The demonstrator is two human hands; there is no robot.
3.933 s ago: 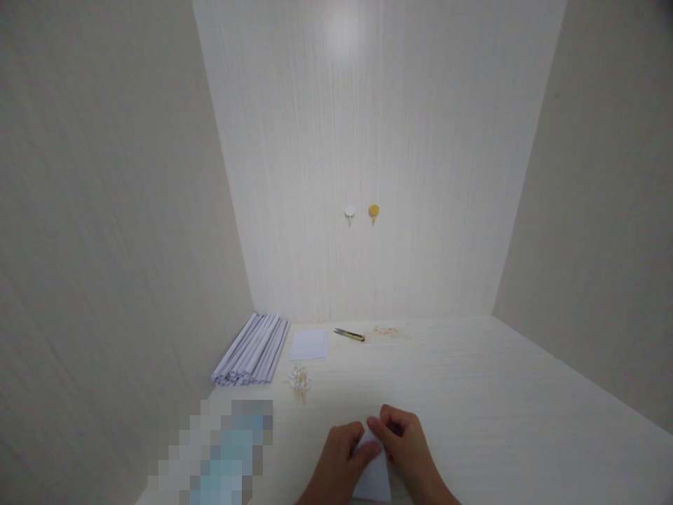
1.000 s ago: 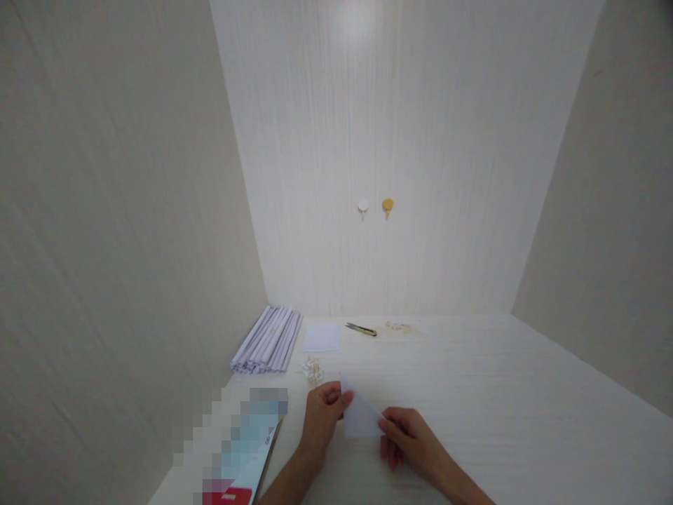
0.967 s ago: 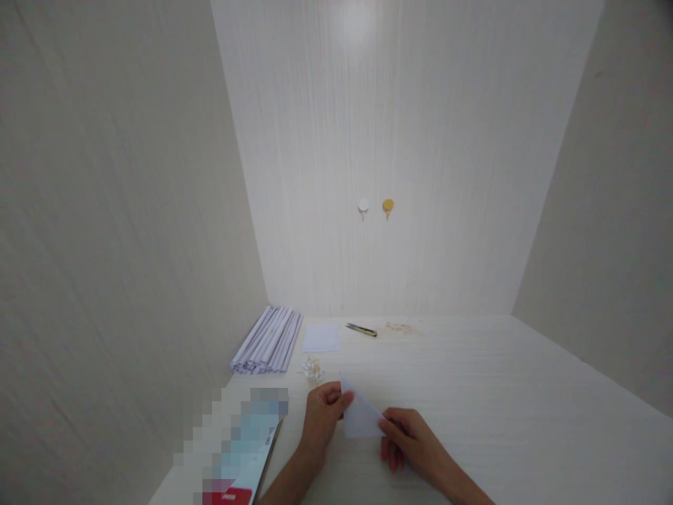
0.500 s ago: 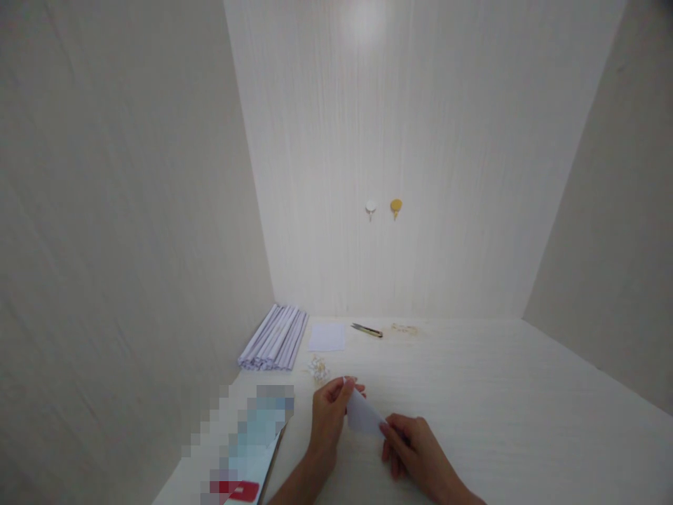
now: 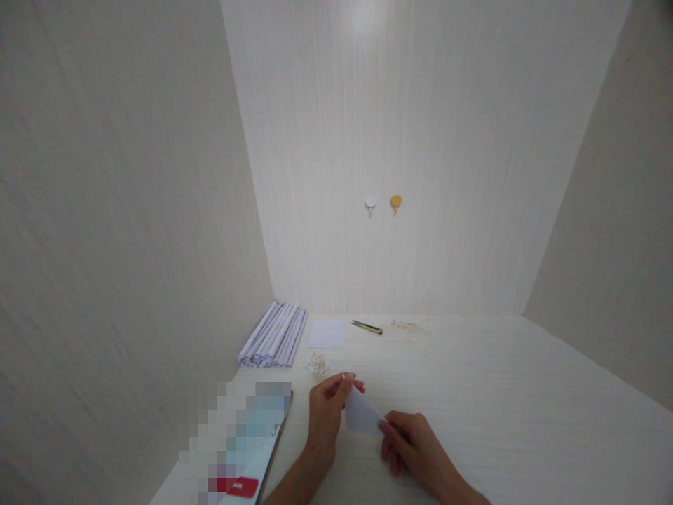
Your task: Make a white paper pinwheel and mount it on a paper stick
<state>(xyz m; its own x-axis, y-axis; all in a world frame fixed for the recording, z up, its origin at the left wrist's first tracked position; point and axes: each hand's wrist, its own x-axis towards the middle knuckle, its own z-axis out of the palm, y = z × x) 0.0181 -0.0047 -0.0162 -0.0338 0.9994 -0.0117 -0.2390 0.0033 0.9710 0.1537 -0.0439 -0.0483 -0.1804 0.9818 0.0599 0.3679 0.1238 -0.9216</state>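
Note:
A small folded white paper (image 5: 362, 415) is held between both hands just above the pale wooden table (image 5: 499, 407). My left hand (image 5: 327, 410) pinches its upper left corner with thumb and fingers closed. My right hand (image 5: 415, 445) pinches the lower right end, fingers curled under it. The paper slants down from left to right between the two grips.
A stack of folded white paper strips (image 5: 273, 334) lies at the back left, a flat white sheet (image 5: 327, 334) beside it, and a small cutter (image 5: 366, 326) further right. A little pile of small pale bits (image 5: 317, 364) sits near my left hand. Two hooks (image 5: 383, 203) are on the back wall. A blurred box (image 5: 239, 449) lies at the left edge.
Both hands kept their hold on the paper. Over the last second the left hand lifted its corner slightly, so the paper slants more steeply. The view shifted a little.

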